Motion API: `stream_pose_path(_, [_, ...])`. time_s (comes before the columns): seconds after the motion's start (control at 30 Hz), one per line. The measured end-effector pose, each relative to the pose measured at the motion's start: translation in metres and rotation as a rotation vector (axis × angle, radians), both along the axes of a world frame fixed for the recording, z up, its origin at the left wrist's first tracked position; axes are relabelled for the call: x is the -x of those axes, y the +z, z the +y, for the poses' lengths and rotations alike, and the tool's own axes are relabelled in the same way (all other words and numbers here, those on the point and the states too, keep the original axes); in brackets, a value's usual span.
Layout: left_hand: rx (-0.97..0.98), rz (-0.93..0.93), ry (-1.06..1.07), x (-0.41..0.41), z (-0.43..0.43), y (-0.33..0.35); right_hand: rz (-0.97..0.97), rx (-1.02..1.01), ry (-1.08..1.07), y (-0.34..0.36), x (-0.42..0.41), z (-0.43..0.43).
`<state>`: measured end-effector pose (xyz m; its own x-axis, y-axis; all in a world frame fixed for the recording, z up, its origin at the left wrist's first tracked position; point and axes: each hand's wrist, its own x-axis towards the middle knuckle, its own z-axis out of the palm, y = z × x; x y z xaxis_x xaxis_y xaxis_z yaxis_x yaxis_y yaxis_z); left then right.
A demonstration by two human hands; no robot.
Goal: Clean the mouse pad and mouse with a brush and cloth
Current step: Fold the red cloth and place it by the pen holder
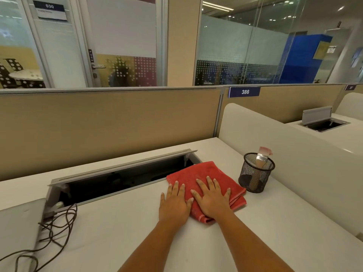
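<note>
A folded red cloth (pixel 198 173) lies flat on the white desk (pixel 117 222), just right of centre. My right hand (pixel 213 199) rests palm-down on the cloth with its fingers spread. My left hand (pixel 174 203) lies flat beside it, fingertips on the cloth's left edge and the palm on the desk. A brush (pixel 262 157) with a wooden handle and pale bristles stands bristles-up in a black mesh cup (pixel 255 175) to the right of the cloth. No mouse or mouse pad is in view.
An open cable tray (pixel 121 177) with its lid raised runs across the desk behind my hands. Tangled dark cables (pixel 57 230) lie at the left beside a grey laptop (pixel 17 232). A white divider (pixel 284 146) bounds the desk on the right.
</note>
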<state>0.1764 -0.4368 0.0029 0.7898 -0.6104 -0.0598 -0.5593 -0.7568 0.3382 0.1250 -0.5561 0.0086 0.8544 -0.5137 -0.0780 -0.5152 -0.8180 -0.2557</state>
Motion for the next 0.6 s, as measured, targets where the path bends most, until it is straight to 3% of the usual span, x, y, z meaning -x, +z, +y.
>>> stream_pose_path(0.1, [-0.017, -0.006, -0.008, -0.003, -0.002, 0.0, -0.05, 0.047, -0.043, 0.001, -0.001, 0.005])
stream_pose_path(0.27, [-0.03, -0.025, -0.011, -0.003, -0.001, -0.003, -0.382, 0.303, -0.036, -0.006, 0.006, 0.018])
stream_pose_path(0.6, [-0.024, 0.029, 0.008, 0.01, 0.01, 0.005, -0.158, 0.177, 0.003, 0.009, 0.014, 0.023])
